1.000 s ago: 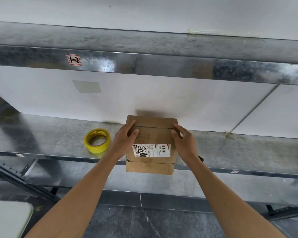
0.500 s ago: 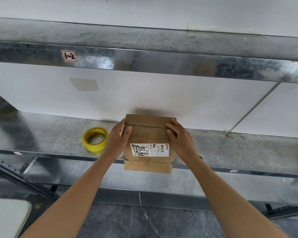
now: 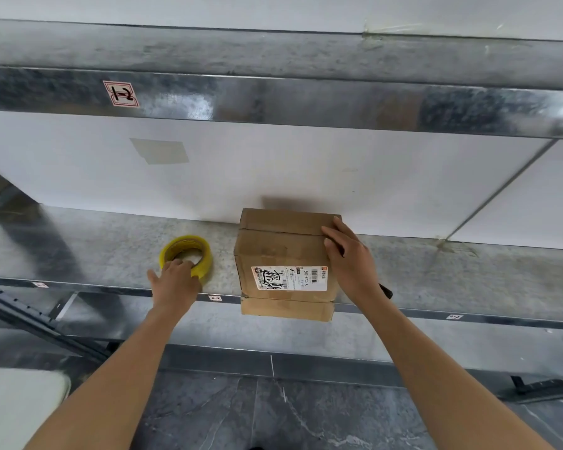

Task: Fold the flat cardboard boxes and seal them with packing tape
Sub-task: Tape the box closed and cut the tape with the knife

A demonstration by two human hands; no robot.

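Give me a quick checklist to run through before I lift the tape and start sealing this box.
1. Top of the brown cardboard box shut and flat: ok.
2. Box steadied: ok, the right hand rests on its top right edge.
3. Box fully on the grey metal shelf: not ok, its near end overhangs the front edge.
4. Left hand at the yellow roll of packing tape: ok, it touches the near rim.
5. Grip closed on the roll: cannot tell, the hand hides its fingers.
6. Free tape end found: cannot tell.
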